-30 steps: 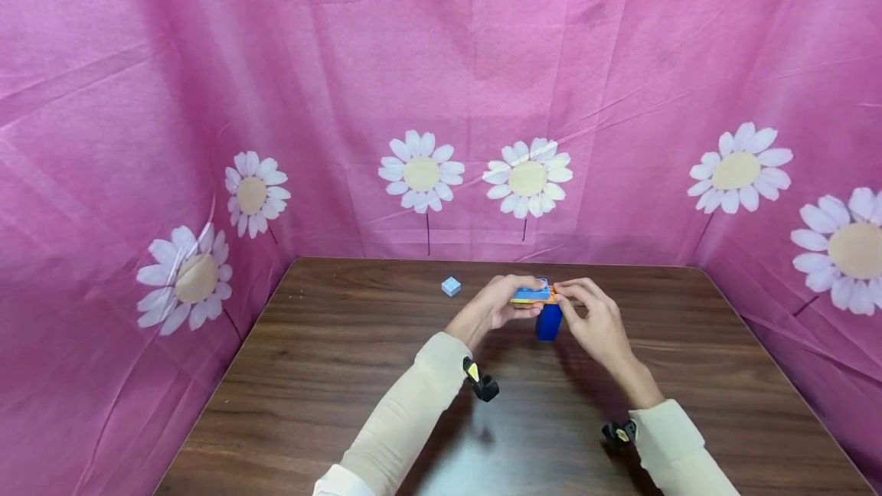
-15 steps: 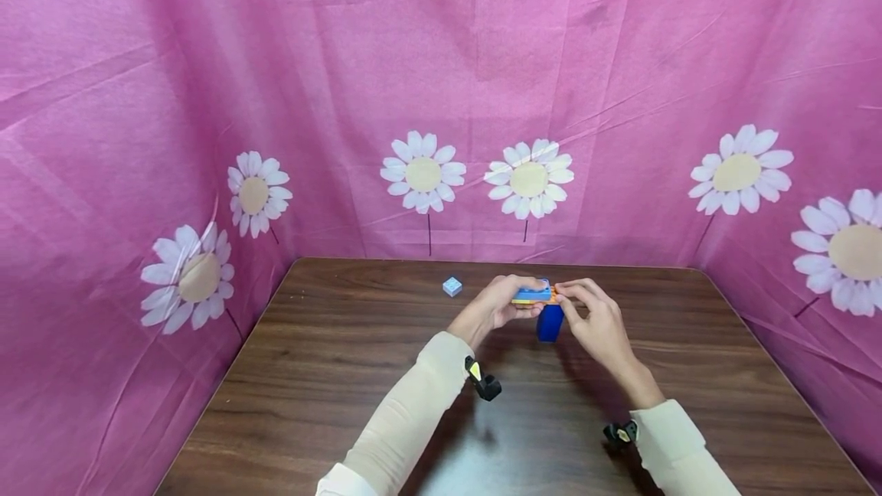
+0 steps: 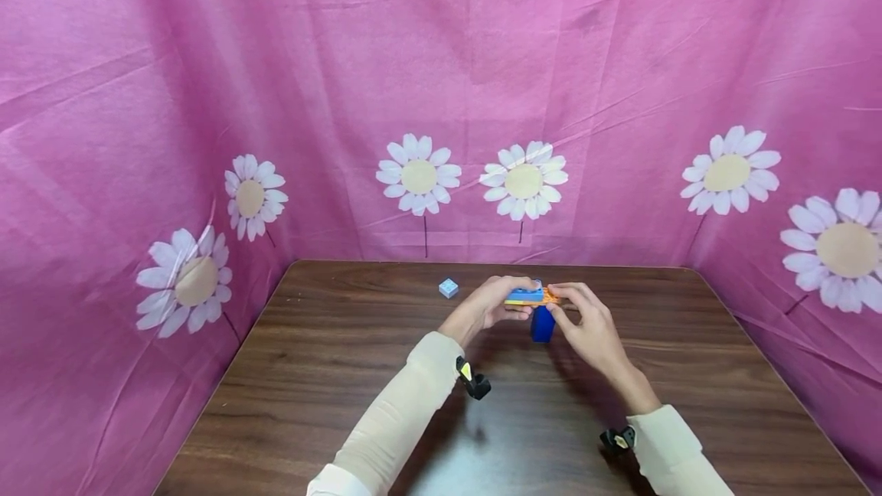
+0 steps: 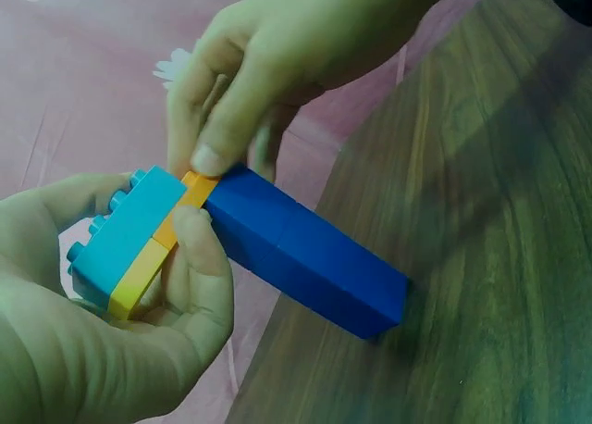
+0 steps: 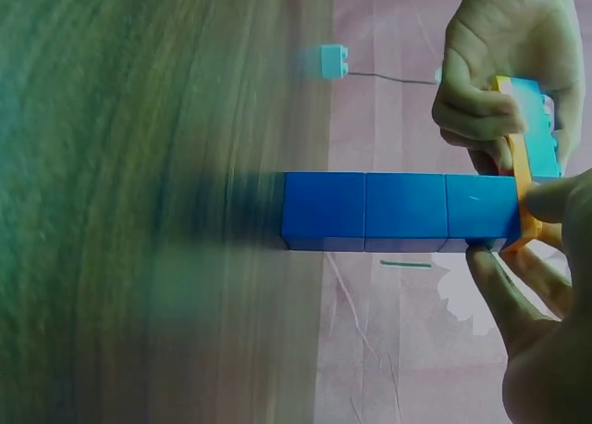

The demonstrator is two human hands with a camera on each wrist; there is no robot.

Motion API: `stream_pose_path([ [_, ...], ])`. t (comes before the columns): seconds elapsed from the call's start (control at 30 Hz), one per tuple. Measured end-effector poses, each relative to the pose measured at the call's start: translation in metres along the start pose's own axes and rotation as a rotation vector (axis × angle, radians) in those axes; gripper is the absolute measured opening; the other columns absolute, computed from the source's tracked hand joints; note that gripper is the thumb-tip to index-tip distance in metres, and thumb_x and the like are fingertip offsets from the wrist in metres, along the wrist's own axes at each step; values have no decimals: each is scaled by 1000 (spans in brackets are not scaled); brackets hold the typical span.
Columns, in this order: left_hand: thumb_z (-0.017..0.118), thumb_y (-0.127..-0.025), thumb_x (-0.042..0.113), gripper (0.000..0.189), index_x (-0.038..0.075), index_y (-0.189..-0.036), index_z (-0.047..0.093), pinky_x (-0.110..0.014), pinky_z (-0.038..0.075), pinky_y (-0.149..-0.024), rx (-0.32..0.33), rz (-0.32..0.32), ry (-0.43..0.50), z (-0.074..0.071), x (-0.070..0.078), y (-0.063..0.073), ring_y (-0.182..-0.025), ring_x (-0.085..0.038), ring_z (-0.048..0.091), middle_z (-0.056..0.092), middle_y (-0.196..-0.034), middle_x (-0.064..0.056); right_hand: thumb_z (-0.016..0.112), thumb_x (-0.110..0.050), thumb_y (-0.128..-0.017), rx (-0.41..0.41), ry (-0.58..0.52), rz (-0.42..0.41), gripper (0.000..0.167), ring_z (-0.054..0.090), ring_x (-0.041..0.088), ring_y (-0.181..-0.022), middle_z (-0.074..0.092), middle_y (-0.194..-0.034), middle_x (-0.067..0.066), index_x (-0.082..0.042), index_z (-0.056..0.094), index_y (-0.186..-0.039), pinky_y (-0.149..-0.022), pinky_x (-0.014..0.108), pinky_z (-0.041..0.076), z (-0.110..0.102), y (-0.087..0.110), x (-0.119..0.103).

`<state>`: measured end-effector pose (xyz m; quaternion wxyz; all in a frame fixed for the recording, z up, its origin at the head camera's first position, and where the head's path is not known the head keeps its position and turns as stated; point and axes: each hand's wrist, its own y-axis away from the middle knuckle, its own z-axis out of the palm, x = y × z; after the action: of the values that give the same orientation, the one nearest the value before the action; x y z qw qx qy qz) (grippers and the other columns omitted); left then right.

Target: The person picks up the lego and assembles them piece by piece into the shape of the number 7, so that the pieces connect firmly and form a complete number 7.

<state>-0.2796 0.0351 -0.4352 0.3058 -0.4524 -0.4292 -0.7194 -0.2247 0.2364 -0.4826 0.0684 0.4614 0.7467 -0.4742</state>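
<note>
A tower of dark blue toy building bricks point(image 5: 404, 206) stands upright on the table. On top of it sits a thin orange plate point(image 4: 182, 211), with a yellow plate point(image 4: 137, 280) beside it jutting out to the left. Over both plates lies a long light blue brick point(image 4: 129, 234), studs up. My left hand point(image 3: 492, 302) grips the overhanging end, thumb on the light blue brick and fingers curled beneath the yellow plate. The right hand point(image 3: 587, 320) pinches the orange plate's right end at the tower's top, fingertips overlapping the uppermost dark blue brick.
A small pale blue brick point(image 3: 449, 288) rests alone on the wooden table point(image 3: 331, 358), left of the tower. Behind and at both sides hangs a pink curtain point(image 3: 331, 83) with white daisies. Black wrist cameras point(image 3: 473, 379) are strapped to both sleeves.
My right thumb and fingers have spread slightly, with more of the orange plate showing between them. The left hand keeps its grip. The head view has shifted a little.
</note>
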Motion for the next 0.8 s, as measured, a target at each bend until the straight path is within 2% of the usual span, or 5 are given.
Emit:
stream_pose_path([
  [0.2,76,-95,32,32,5,-113,75,-25,62,-71,-37,-21,-63,-17,2,9,-68,-13,66,72,-86,-4,82,-2,-92,-83,-33,48,50,67,29,-108,67,-130,16,-2,64,-138,-87,9,52,5,2,-5],
  [0.33,76,-96,32,35,3,-114,74,-26,63,-73,-47,-34,-82,-30,2,15,-73,-15,67,73,-91,-5,81,-12,-95,-175,-63,131,56,65,36,-120,65,-138,18,-5,58,-146,-94,36,61,10,2,-10],
  [0.47,76,-96,32,35,3,-114,73,-26,64,-72,-52,-47,-99,-46,3,20,-76,-16,68,73,-95,-6,79,-19,-99,-241,-102,170,54,62,43,-131,64,-145,19,-8,58,-148,-103,62,56,18,2,-15],
  [0.63,75,-98,32,36,0,-116,72,-28,65,-74,-65,-25,-82,-60,4,28,-75,-15,70,74,-95,-7,76,-19,-100,-258,-191,182,45,67,37,-127,70,-137,16,-9,62,-142,-101,57,59,30,-3,-22],
  [0.8,65,-104,42,51,-2,-129,64,-36,67,-83,-80,4,-81,-76,1,35,-77,-18,74,75,-96,-9,77,-20,-99,-273,-244,187,42,70,32,-121,73,-132,12,-11,66,-138,-99,49,61,36,-4,-27],
])
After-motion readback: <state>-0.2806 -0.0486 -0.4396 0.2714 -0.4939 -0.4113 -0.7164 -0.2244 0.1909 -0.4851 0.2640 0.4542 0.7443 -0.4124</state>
